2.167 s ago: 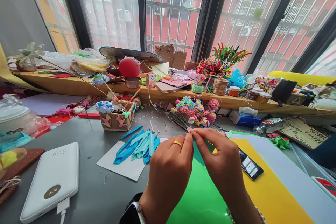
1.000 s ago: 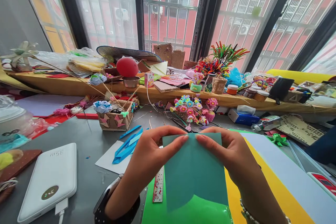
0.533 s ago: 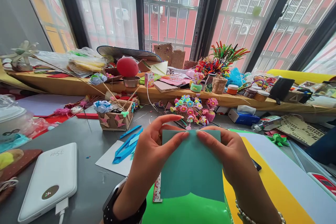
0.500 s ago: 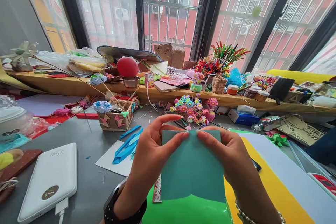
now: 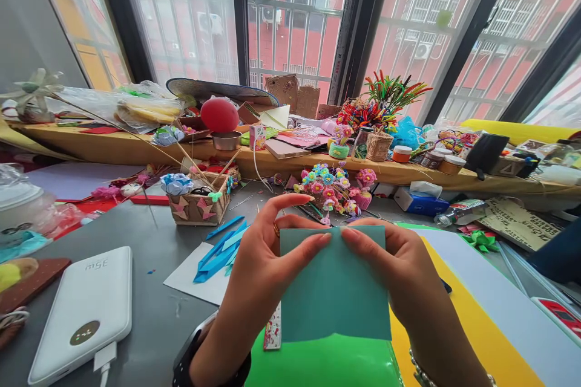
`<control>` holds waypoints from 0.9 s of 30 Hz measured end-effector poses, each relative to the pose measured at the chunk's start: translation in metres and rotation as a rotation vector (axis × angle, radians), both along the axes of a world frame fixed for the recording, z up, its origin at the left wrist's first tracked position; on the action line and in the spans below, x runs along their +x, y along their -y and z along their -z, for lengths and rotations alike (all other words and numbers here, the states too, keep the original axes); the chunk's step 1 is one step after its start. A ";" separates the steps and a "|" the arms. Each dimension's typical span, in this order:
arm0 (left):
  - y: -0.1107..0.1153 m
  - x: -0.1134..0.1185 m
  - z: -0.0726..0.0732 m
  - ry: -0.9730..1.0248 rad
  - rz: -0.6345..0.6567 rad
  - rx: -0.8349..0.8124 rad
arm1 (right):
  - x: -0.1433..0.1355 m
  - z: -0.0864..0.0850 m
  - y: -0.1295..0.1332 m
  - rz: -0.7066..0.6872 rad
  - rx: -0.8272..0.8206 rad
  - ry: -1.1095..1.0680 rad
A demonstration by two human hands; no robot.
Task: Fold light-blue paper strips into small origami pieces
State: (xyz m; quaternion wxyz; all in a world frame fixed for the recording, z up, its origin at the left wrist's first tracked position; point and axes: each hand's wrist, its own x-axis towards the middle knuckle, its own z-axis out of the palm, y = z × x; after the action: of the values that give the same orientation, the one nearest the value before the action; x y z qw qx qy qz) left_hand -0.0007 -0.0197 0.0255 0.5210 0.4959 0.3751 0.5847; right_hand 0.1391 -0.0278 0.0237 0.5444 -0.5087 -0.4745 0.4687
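Note:
A teal sheet of paper [image 5: 334, 296] hangs upright between my two hands, above a glossy green surface [image 5: 327, 363]. My left hand [image 5: 276, 254] pinches its top edge near the middle, thumb on the near face and the index finger arched above. Just right of that thumb, my right hand [image 5: 390, 260] grips the same edge with its thumb in front, its other fingers mostly behind the paper. A small patterned strip [image 5: 273, 329] shows at the paper's lower left. Blue paper strips [image 5: 220, 257] lie on a white sheet [image 5: 186, 275] to the left.
A white power bank [image 5: 84, 308] with a cable lies at the left. Behind are a cardboard basket [image 5: 200, 205], bead-like flowers [image 5: 324, 187] and a blue tissue box [image 5: 420, 199]. Yellow paper [image 5: 472, 320] lies at the right. A cluttered wooden ledge [image 5: 290, 163] runs below the windows.
The teal paper's top edge sits slightly lower and its bottom edge slightly higher. Both thumbs have shifted slightly right and down, still pinching the paper.

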 end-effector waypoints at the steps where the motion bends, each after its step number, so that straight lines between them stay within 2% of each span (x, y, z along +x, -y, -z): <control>1: 0.001 0.000 0.000 -0.005 -0.011 0.009 | 0.000 0.000 0.000 -0.001 0.009 0.008; 19: 0.003 0.007 0.003 0.090 -0.113 0.043 | -0.003 0.005 -0.003 -0.034 -0.023 -0.177; 23: 0.003 0.005 0.001 0.028 -0.124 0.070 | -0.003 0.004 -0.001 -0.018 0.008 -0.112; 27: 0.002 0.001 -0.001 -0.039 -0.071 0.054 | -0.004 0.003 0.000 0.047 0.040 -0.006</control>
State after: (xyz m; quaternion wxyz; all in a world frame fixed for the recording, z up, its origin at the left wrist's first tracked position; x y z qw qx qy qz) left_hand 0.0007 -0.0220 0.0268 0.4789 0.5076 0.3867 0.6029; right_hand 0.1354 -0.0275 0.0207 0.5669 -0.5074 -0.4699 0.4476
